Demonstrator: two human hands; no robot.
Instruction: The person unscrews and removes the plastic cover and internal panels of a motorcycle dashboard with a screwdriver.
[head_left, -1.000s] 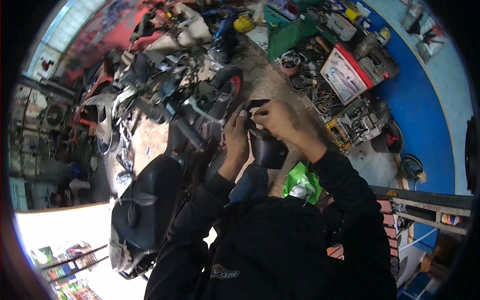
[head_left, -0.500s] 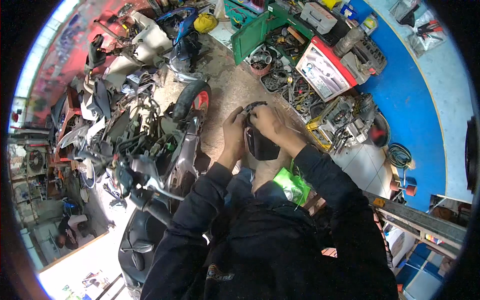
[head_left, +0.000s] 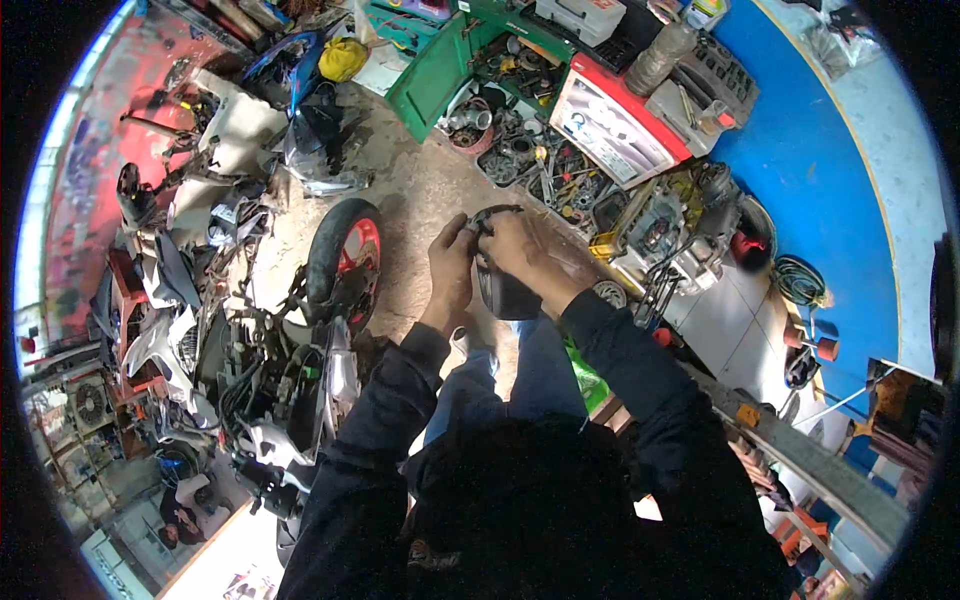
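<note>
In front of my body I hold a black, box-shaped plastic part (head_left: 508, 297) with a darker, uneven upper end. My left hand (head_left: 452, 262) grips its upper left side, thumb near the top. Closed over the upper right is my right hand (head_left: 518, 250), its fingertips bent onto the top end. Exactly what the fingertips touch is too small to make out. The part's lower body hangs below my hands, above my legs and the floor.
Left of me stands a partly stripped motorcycle with a red-rimmed wheel (head_left: 323, 260). To the right lie an engine (head_left: 665, 225), loose metal parts (head_left: 565, 175) and a red-and-white box (head_left: 620, 120). A green cabinet door (head_left: 430, 88) hangs open ahead. Another person (head_left: 178, 522) is far lower left.
My view has shifted, and more of my legs shows while less of the green bag does. Both hands keep their hold on the black part, which now appears more steeply tilted.
</note>
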